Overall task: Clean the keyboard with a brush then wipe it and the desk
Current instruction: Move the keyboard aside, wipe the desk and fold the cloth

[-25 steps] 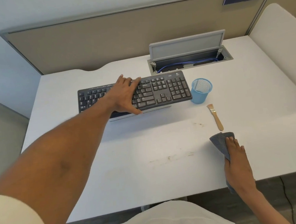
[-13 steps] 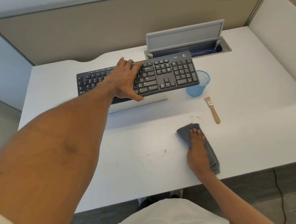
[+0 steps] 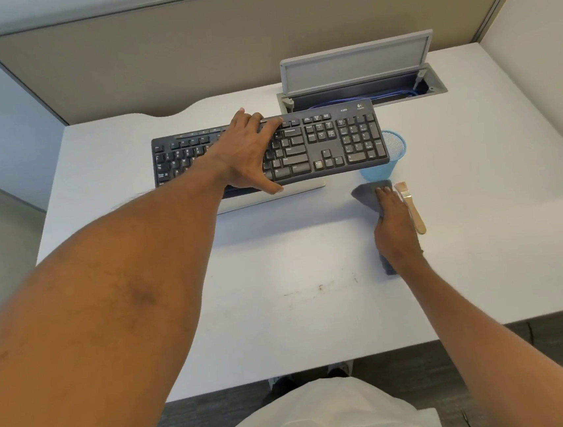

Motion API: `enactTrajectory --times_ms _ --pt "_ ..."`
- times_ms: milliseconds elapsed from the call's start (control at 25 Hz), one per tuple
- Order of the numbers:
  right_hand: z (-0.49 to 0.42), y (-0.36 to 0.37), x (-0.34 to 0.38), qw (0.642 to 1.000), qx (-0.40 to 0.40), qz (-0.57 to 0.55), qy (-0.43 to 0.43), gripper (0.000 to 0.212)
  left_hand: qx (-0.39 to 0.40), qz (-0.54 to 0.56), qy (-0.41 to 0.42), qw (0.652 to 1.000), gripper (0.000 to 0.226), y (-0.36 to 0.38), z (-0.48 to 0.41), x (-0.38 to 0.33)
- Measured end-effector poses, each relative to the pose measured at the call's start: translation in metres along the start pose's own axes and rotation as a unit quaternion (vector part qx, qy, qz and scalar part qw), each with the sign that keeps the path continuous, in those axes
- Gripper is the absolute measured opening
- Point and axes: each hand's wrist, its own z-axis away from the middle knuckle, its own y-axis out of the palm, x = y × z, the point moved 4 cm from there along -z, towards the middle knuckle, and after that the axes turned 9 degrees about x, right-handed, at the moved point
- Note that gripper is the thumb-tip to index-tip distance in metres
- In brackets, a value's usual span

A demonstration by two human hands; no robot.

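Observation:
My left hand grips the black keyboard across its middle, thumb under the front edge, and holds it lifted above the white desk. My right hand lies flat with straight fingers on a grey cloth, pressing it onto the desk just in front of the keyboard's right end. A small wooden-handled brush lies on the desk right beside that hand.
A blue mesh cup stands behind the cloth, partly under the keyboard's right end. An open cable hatch with blue cables sits at the back. Faint brown marks streak the desk's middle. A beige partition rises behind.
My right hand slid the cloth from the desk's front edge leftward, then forward and right to beside the brush. The keyboard stays lifted in my left hand.

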Motion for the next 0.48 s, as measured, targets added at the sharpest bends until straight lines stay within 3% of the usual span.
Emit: enactTrajectory --times_ms 80,160,280,400,480 --pt "0.002 0.023 -0.015 0.993 0.091 0.071 -0.008 0.067 -0.001 0.002 0.0 1.0 0.139 0.0 0.001 0.001" --pt "0.015 0.043 -0.015 0.987 0.125 0.097 -0.035 0.074 -0.005 0.009 -0.002 1.0 0.138 0.002 0.002 0.003" --pt "0.037 0.065 0.009 0.984 0.147 0.063 -0.083 0.079 -0.014 0.02 -0.005 1.0 0.139 0.003 0.001 0.004" --pt "0.067 0.087 0.033 0.96 0.201 0.033 -0.193 0.073 -0.014 0.027 -0.004 1.0 0.139 0.002 -0.003 0.006" --pt "0.075 0.08 0.039 0.954 0.232 -0.059 -0.183 0.067 -0.009 0.026 -0.004 1.0 0.139 0.001 -0.004 0.006"
